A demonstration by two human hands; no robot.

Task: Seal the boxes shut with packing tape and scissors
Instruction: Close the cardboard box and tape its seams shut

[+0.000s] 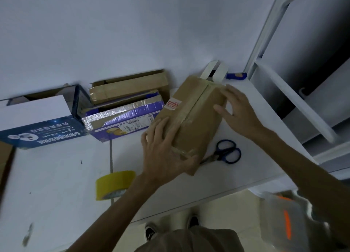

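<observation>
Pressing on the near end of the long brown cardboard box (198,119) with the left hand (162,151), fingers flat, grasping nothing. Touching its right side with the right hand (240,111), fingers straight, released. Sitting on the white counter (56,176). Likely feeling light and stiff, slippery on tape, so gripping best by both ends.

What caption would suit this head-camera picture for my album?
Left hand and right hand press a taped brown box; scissors and yellow tape roll lie nearby.
</observation>
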